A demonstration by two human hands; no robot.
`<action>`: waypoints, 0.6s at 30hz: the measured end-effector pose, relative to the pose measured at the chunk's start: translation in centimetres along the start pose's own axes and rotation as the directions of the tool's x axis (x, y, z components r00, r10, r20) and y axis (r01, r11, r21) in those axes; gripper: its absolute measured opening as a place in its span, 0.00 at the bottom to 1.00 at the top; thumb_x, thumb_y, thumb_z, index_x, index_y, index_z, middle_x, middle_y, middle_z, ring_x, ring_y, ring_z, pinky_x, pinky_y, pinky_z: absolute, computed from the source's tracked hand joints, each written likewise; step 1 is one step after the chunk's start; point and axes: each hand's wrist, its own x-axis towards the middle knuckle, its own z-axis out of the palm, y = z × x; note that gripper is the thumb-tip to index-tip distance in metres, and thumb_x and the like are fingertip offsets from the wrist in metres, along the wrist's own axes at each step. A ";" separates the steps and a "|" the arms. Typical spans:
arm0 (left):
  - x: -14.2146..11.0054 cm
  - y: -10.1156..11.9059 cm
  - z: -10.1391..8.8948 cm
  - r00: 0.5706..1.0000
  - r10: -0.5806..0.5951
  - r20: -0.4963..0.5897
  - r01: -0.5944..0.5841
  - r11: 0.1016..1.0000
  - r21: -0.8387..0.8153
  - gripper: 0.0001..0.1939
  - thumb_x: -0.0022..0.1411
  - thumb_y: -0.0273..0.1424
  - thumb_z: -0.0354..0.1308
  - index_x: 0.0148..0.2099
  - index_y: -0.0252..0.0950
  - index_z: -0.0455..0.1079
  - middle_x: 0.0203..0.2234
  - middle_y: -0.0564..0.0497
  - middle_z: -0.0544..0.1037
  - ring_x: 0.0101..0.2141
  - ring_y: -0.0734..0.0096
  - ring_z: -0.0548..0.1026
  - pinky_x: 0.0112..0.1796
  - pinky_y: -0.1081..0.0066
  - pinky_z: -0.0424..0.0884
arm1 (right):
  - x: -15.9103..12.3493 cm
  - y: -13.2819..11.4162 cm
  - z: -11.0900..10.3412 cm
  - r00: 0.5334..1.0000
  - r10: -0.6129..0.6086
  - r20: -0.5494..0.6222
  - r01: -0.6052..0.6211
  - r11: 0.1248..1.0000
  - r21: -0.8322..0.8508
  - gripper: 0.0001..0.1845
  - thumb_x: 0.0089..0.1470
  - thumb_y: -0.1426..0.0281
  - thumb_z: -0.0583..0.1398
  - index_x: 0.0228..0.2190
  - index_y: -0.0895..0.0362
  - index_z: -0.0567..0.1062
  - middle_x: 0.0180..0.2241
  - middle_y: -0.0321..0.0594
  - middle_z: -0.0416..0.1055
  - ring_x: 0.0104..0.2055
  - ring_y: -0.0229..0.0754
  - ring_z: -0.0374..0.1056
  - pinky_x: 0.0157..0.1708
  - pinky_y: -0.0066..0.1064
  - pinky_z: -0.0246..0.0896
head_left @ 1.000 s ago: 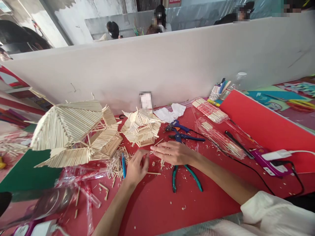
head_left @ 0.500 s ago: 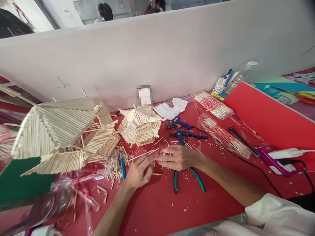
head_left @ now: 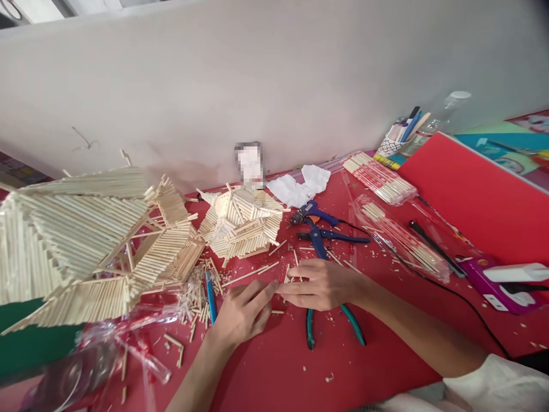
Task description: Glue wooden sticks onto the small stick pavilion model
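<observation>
My left hand [head_left: 242, 313] lies on the red table [head_left: 274, 366] with its fingers stretched out to the right. Their tips meet the fingertips of my right hand [head_left: 322, 283]. My right hand's fingers are pressed together on a few thin wooden sticks [head_left: 288, 273] that poke up from them. Loose sticks [head_left: 249, 274] and offcuts lie scattered around both hands. Teal-handled pliers [head_left: 355, 327] lie partly under my right wrist. A small stick model [head_left: 242, 220] stands just behind the hands, and a large stick roof model [head_left: 86, 240] stands to the left.
A blue glue gun [head_left: 315, 214] and a blue-handled tool [head_left: 332, 234] lie behind my right hand. Packs of sticks [head_left: 381, 178] and a purple power strip [head_left: 493, 281] with a black cable are at the right. A white partition [head_left: 257, 86] closes the back.
My left hand's fingers have stretched right until they meet the right hand's fingertips. The right hand has curled onto some sticks. The view has tilted downward.
</observation>
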 end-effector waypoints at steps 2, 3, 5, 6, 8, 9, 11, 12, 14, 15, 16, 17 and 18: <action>0.0 0.0 -0.1 1.000 0.007 0.014 -0.008 1.000 0.020 0.19 0.67 0.21 0.47 0.58 0.33 0.64 0.34 0.49 0.79 0.27 0.73 0.76 0.24 0.74 0.71 | 0.1 -0.1 0.0 1.000 0.025 -0.009 -0.025 1.000 0.016 0.05 0.61 0.73 0.63 0.36 0.53 0.81 0.50 0.35 0.78 0.40 0.38 0.69 0.33 0.30 0.67; 0.0 0.0 -0.1 1.000 0.011 0.022 -0.011 1.000 0.025 0.19 0.67 0.21 0.47 0.59 0.33 0.64 0.34 0.49 0.79 0.27 0.73 0.76 0.24 0.74 0.71 | 0.2 -0.1 0.0 0.999 0.043 -0.022 -0.043 0.999 0.027 0.05 0.61 0.73 0.62 0.36 0.53 0.80 0.49 0.35 0.79 0.39 0.38 0.70 0.32 0.30 0.67; -0.1 0.0 0.0 1.000 0.007 0.019 -0.008 0.999 0.046 0.20 0.66 0.21 0.48 0.60 0.33 0.64 0.34 0.49 0.80 0.26 0.73 0.76 0.24 0.74 0.71 | 0.5 -0.2 -0.1 0.996 0.080 -0.036 -0.078 0.995 0.055 0.07 0.62 0.73 0.61 0.36 0.54 0.81 0.46 0.36 0.80 0.37 0.37 0.70 0.31 0.30 0.67; -0.1 -0.1 0.0 1.000 0.003 0.004 -0.003 0.998 0.067 0.21 0.66 0.20 0.49 0.60 0.33 0.64 0.34 0.50 0.80 0.26 0.73 0.76 0.25 0.73 0.72 | 0.7 -0.3 -0.1 0.995 0.095 -0.033 -0.093 0.993 0.070 0.08 0.62 0.74 0.60 0.37 0.55 0.81 0.45 0.38 0.80 0.36 0.37 0.70 0.31 0.30 0.67; -0.2 -0.1 0.2 0.998 -0.017 -0.059 0.024 0.993 0.115 0.20 0.66 0.20 0.51 0.58 0.33 0.65 0.33 0.50 0.80 0.26 0.73 0.77 0.27 0.73 0.73 | 0.9 -0.3 -0.1 0.993 0.117 -0.011 -0.116 0.989 0.095 0.10 0.63 0.75 0.58 0.40 0.57 0.80 0.43 0.40 0.81 0.35 0.36 0.70 0.32 0.29 0.68; -0.2 -0.1 0.3 0.995 -0.033 -0.097 0.045 0.990 0.131 0.18 0.65 0.20 0.52 0.57 0.33 0.66 0.33 0.50 0.80 0.26 0.73 0.77 0.27 0.73 0.73 | 1.0 -0.3 0.0 0.992 0.124 0.002 -0.123 0.987 0.105 0.10 0.63 0.75 0.58 0.41 0.58 0.80 0.42 0.41 0.81 0.35 0.36 0.70 0.32 0.29 0.68; -0.3 -0.2 0.4 0.985 -0.066 -0.159 0.089 0.987 0.137 0.15 0.65 0.19 0.55 0.53 0.34 0.68 0.34 0.49 0.81 0.28 0.73 0.78 0.30 0.74 0.73 | 1.0 -0.4 0.4 0.991 0.130 0.019 -0.132 0.985 0.113 0.11 0.63 0.76 0.58 0.43 0.58 0.80 0.41 0.41 0.81 0.35 0.36 0.71 0.32 0.29 0.69; -0.3 -0.2 0.5 0.981 -0.080 -0.176 0.104 0.986 0.133 0.14 0.65 0.19 0.55 0.52 0.34 0.68 0.35 0.49 0.82 0.29 0.73 0.79 0.31 0.74 0.73 | 0.9 -0.5 0.6 0.990 0.137 0.028 -0.139 0.984 0.112 0.11 0.63 0.76 0.58 0.44 0.58 0.80 0.41 0.40 0.81 0.35 0.37 0.72 0.32 0.29 0.69; -0.5 -0.3 0.6 0.978 -0.095 -0.188 0.121 0.984 0.132 0.13 0.65 0.18 0.55 0.51 0.34 0.69 0.39 0.47 0.83 0.33 0.72 0.81 0.34 0.74 0.74 | 0.9 -0.5 1.0 0.986 0.159 0.058 -0.165 0.980 0.110 0.13 0.63 0.76 0.58 0.46 0.58 0.79 0.43 0.41 0.81 0.36 0.38 0.73 0.33 0.30 0.71; -0.5 -0.4 0.6 0.977 -0.096 -0.192 0.123 0.983 0.134 0.14 0.65 0.17 0.55 0.51 0.34 0.69 0.40 0.47 0.83 0.34 0.72 0.81 0.35 0.74 0.74 | 0.9 -0.5 1.1 0.982 0.175 0.074 -0.182 0.977 0.112 0.15 0.63 0.76 0.57 0.48 0.58 0.79 0.44 0.42 0.81 0.37 0.38 0.74 0.36 0.31 0.72; -0.6 -0.5 0.6 0.976 -0.097 -0.195 0.125 0.983 0.135 0.14 0.65 0.17 0.55 0.51 0.34 0.69 0.41 0.47 0.83 0.36 0.71 0.82 0.37 0.74 0.74 | 0.9 -0.5 1.2 0.978 0.190 0.088 -0.200 0.973 0.115 0.16 0.63 0.76 0.57 0.50 0.58 0.78 0.46 0.43 0.80 0.39 0.39 0.75 0.38 0.32 0.73; -0.6 -0.6 0.7 0.975 -0.097 -0.199 0.126 0.983 0.135 0.15 0.65 0.16 0.54 0.51 0.34 0.69 0.41 0.46 0.83 0.37 0.71 0.82 0.37 0.74 0.74 | 1.0 -0.5 1.2 0.974 0.204 0.096 -0.214 0.969 0.121 0.18 0.63 0.77 0.56 0.52 0.59 0.77 0.48 0.44 0.80 0.42 0.40 0.75 0.42 0.33 0.74; -0.7 -0.7 0.7 0.974 -0.098 -0.202 0.127 0.983 0.135 0.15 0.65 0.16 0.54 0.51 0.34 0.69 0.41 0.46 0.83 0.37 0.70 0.82 0.38 0.73 0.74 | 1.1 -0.5 1.2 0.972 0.214 0.098 -0.225 0.966 0.127 0.19 0.63 0.77 0.56 0.53 0.59 0.76 0.49 0.44 0.79 0.44 0.40 0.75 0.44 0.34 0.74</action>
